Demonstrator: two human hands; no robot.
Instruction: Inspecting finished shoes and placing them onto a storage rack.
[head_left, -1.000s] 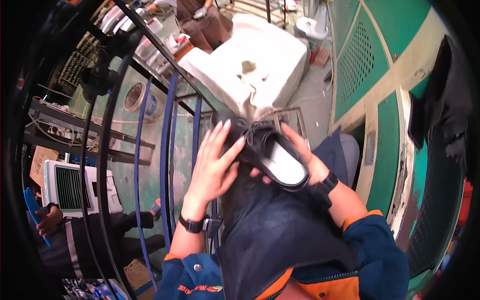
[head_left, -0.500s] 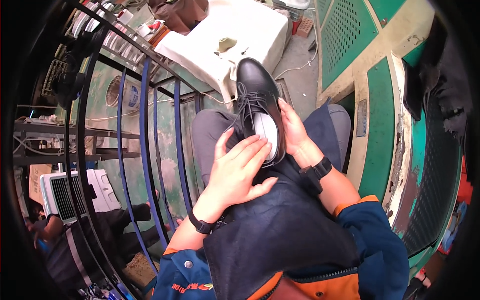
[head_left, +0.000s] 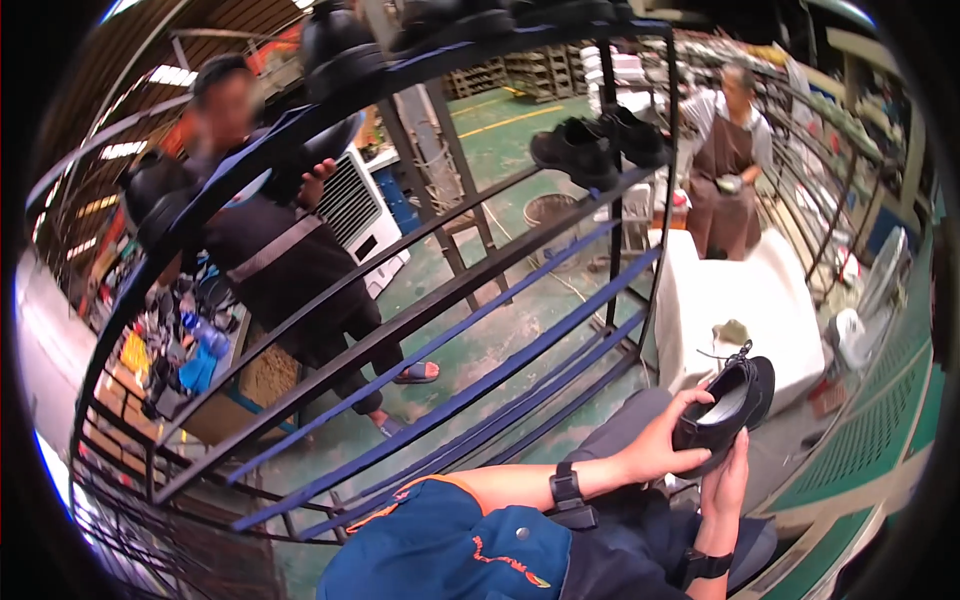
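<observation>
Over my lap, at the lower right, a black lace-up shoe (head_left: 763,388) tilts with its opening toward me and a pale insole showing inside. My left hand (head_left: 660,440) grips its left side and heel, the thumb and fingers apart around the edge. Along the near right side my right hand (head_left: 730,470) supports it from below; part of those fingers is hidden by the shoe. The loose laces stick up over the shoe's tongue.
A rack (head_left: 430,345) with black and blue bars fills the left, with black shoes (head_left: 575,148) on its upper level. A white-covered table (head_left: 690,310) stands beyond the shoe. One co-worker (head_left: 290,240) stands behind the rack; another person (head_left: 725,165) is beyond the table. Green machinery (head_left: 850,410) is at right.
My view has swung left and up, bringing the rack and two people into sight. My left hand has moved from the insole to the shoe's side and heel. The right hand keeps its hold.
</observation>
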